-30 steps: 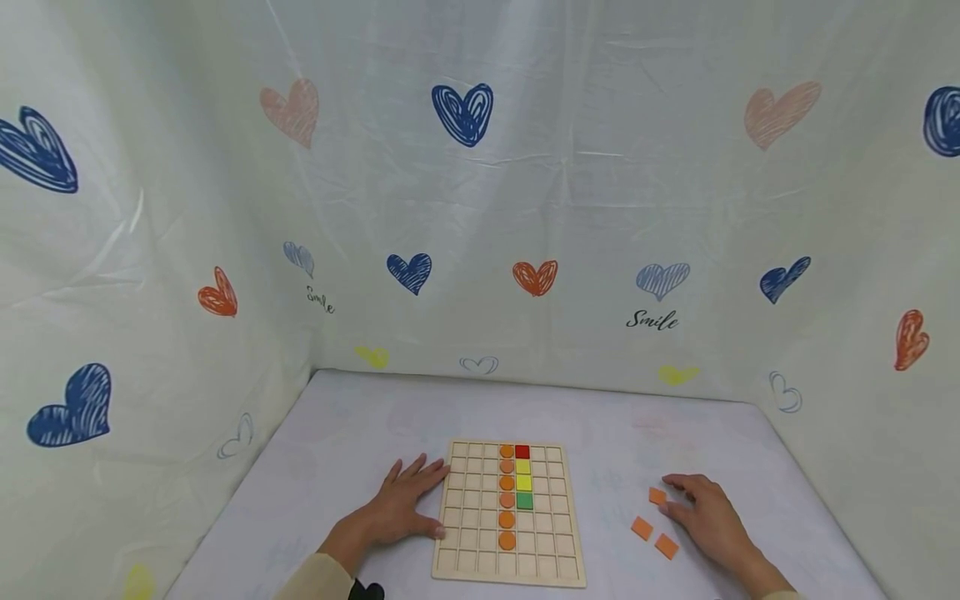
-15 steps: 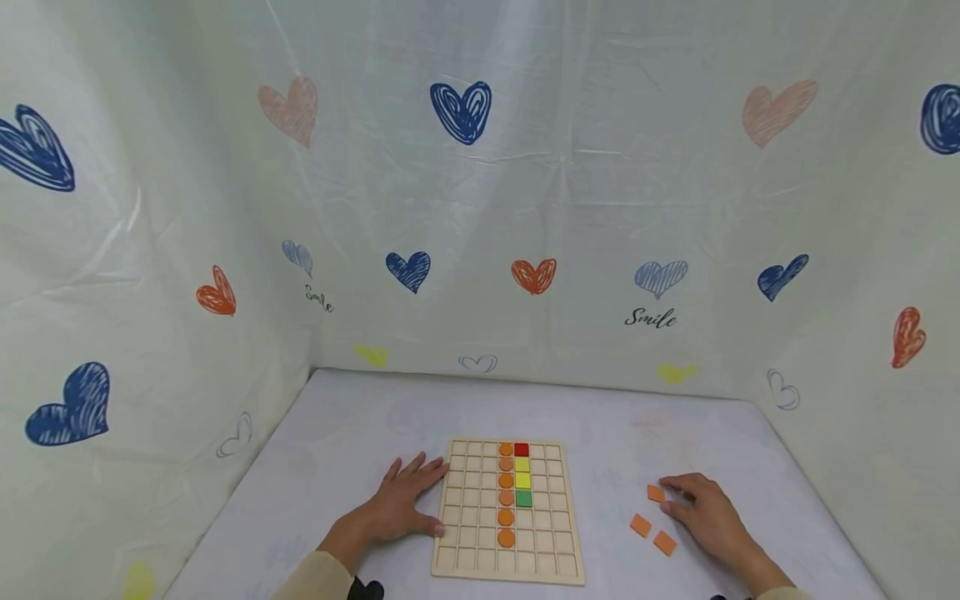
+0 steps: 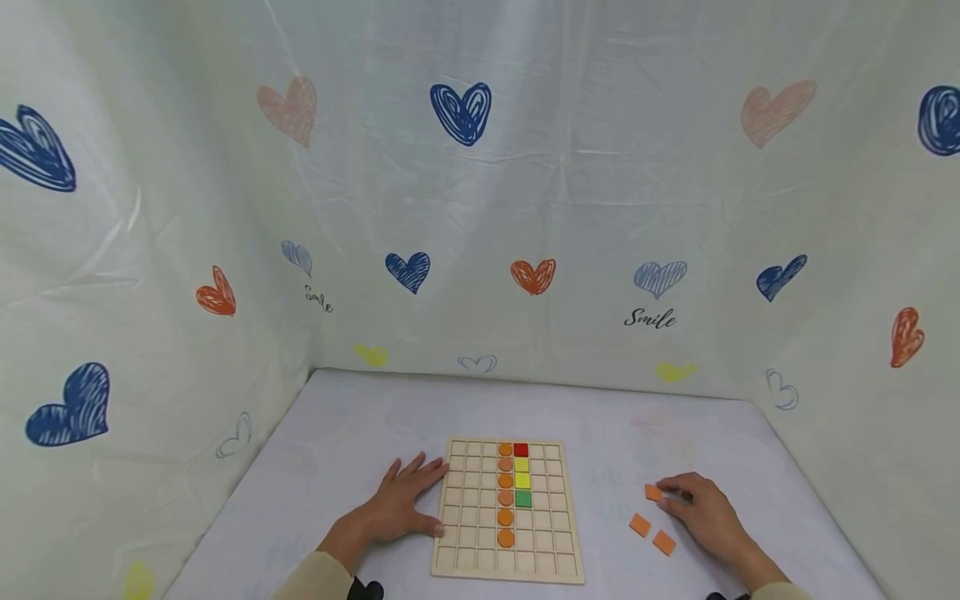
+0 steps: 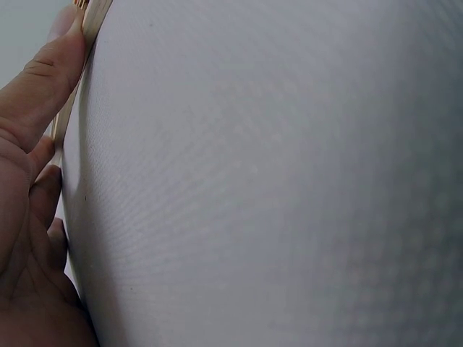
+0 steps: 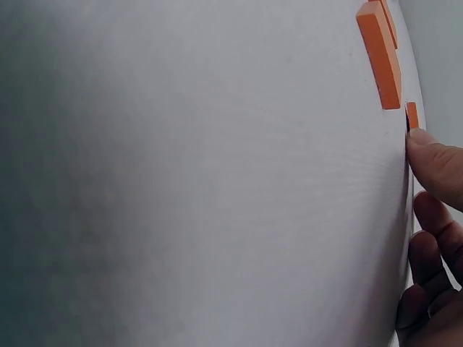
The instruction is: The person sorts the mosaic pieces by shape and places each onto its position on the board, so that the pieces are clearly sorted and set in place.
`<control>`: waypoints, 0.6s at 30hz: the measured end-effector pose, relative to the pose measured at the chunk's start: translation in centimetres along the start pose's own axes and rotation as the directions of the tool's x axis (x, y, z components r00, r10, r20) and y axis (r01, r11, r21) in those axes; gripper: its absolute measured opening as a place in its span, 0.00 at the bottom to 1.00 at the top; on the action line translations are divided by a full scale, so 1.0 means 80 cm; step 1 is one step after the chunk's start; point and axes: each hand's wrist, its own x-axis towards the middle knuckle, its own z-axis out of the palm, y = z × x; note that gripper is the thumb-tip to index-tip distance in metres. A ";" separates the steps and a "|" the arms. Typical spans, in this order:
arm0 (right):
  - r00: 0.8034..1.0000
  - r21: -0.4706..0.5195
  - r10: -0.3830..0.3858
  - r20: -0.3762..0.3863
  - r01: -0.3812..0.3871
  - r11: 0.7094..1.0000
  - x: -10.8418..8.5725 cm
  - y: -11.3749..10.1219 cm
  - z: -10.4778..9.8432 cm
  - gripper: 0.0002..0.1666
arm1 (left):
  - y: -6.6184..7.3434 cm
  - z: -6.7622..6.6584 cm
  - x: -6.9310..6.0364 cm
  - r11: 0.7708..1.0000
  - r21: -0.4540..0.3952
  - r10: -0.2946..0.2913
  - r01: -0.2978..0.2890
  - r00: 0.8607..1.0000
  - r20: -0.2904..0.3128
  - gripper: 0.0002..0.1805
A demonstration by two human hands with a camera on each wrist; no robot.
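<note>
A wooden grid board (image 3: pixel 472 561) lies on the table in the head view. One of its columns holds several orange discs (image 3: pixel 506 517); beside them are a red (image 3: pixel 521 450), two yellow and a green square tile (image 3: pixel 523 498). With fingers spread, my left hand (image 3: pixel 397 504) rests against the board's left edge, thumb at the lower part. On the right, my right hand (image 3: pixel 705 512) pinches the right end of an orange square tile (image 3: pixel 652 492) between thumb and finger. In the right wrist view the thumb (image 5: pixel 438 165) covers part of that tile (image 5: pixel 412 114).
Two more orange square tiles (image 3: pixel 640 524) (image 3: pixel 663 542) lie near the right hand, apart from each other. A white curtain (image 3: pixel 585 183) printed with hearts stands behind the table (image 3: pixel 420 408) and along both sides.
The orange tile at my right fingertips has shifted very slightly left, together with the hand. My left hand and the board stay as they were.
</note>
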 end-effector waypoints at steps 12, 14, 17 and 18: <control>1.000 0.093 0.008 -0.022 -0.005 0.996 -0.002 -0.005 -0.002 0.18 | 0.000 0.002 -0.002 1.000 -0.020 -0.011 0.011 1.000 0.005 0.58; 1.000 0.119 0.009 -0.026 -0.006 0.993 -0.002 -0.008 -0.002 0.18 | 0.001 0.002 -0.002 1.000 -0.024 -0.015 0.015 1.000 0.007 0.58; 0.999 0.129 0.000 -0.040 0.005 0.992 -0.002 -0.012 -0.001 0.18 | 0.003 0.001 -0.002 0.999 -0.027 -0.017 0.017 1.000 0.006 0.58; 0.999 0.128 -0.004 -0.045 0.010 0.992 -0.001 -0.014 -0.001 0.18 | 0.003 0.001 -0.002 1.000 -0.026 -0.016 0.016 1.000 0.004 0.58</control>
